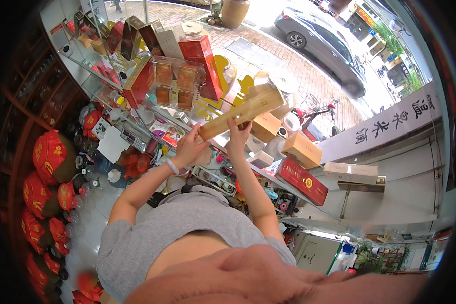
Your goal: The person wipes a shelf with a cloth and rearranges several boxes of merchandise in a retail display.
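A long pale wooden box (243, 110) is held up slantwise between my two hands, above the glass counter. My left hand (192, 146), with a light bracelet at the wrist, grips its lower left end. Under its middle, my right hand (238, 133) holds the box with the fingers bent around the edge. Behind the box stand a clear case of small amber-coloured packs (176, 81) and tall red boxes (203, 62). A tan carton (266, 127) sits just right of my right hand.
Glass shelving holds a red carton (303, 182), another tan carton (303, 149) and a flat red box (138, 83). A calculator-like keypad device (135, 136) lies at the left. Red-covered jars (49, 155) and clear bottles stand on the floor. Outside the window are a parked car (323, 41) and a red bicycle-like vehicle (313, 121).
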Available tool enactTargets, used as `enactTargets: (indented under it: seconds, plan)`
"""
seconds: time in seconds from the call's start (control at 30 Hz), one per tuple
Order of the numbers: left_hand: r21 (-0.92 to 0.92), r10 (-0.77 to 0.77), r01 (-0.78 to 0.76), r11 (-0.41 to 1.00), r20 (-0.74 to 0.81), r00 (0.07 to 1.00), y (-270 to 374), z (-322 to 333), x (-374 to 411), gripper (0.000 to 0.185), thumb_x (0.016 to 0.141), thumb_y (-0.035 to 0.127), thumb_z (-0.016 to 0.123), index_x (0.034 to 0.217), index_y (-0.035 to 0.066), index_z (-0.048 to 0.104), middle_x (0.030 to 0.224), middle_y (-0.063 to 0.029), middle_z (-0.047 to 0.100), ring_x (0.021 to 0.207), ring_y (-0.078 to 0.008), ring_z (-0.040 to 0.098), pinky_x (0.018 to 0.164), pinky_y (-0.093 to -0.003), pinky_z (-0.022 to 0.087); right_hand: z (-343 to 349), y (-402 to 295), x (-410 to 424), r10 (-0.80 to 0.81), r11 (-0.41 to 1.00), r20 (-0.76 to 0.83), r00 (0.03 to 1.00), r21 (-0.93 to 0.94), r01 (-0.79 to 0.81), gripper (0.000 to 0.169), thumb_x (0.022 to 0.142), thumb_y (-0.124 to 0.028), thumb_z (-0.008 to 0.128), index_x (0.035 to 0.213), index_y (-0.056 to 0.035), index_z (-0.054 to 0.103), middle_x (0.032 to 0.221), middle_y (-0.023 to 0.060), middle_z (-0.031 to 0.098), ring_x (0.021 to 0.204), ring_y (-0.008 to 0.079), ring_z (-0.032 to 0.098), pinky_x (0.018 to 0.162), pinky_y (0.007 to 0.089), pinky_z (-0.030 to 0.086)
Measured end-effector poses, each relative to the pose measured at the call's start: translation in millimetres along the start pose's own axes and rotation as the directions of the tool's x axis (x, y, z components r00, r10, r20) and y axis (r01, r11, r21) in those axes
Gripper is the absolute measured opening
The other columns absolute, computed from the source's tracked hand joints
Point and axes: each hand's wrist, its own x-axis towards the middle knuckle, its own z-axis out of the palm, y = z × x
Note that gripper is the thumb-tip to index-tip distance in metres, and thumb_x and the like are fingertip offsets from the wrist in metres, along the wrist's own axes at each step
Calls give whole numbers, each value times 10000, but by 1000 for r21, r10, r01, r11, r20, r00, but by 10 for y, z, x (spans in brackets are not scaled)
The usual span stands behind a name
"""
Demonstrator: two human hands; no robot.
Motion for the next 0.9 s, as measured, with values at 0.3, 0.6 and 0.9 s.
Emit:
enactTargets:
  seconds: [0.3, 0.6, 0.9]
  plan:
    - [332, -56, 14, 943, 117, 992, 130, 191, 837, 594, 713, 351, 648, 1207, 116, 416, 796, -190, 611, 769, -380, 583, 643, -453, 444, 153, -188, 381, -108, 994, 44, 993, -1, 108, 584, 669, -70, 721, 1105, -48, 333, 1034, 66, 415, 988, 158, 422, 857, 283, 374]
    - [205, 71, -96, 974, 127, 989, 46, 326, 1219, 446, 721, 263, 649, 1088, 100, 454, 832, -204, 600, 801, -384, 572, 655, -450, 445, -177, -469, 709, -185, 978, 49, 981, -89, 189, 796, 652, -110, 747, 1257, -8, 240, 1161, 105, 399, 1113, 201, 380, 942, 303, 305]
    - [98, 37, -52, 994, 147, 988, -116, 493, 1364, 472, 714, 200, 636, 1147, 125, 463, 854, -183, 605, 827, -349, 573, 690, -432, 443, -506, -749, 1045, -302, 926, -7, 953, -239, 291, 915, 700, -120, 704, 1360, -128, 70, 1030, 79, 477, 878, 149, 535, 626, 250, 475]
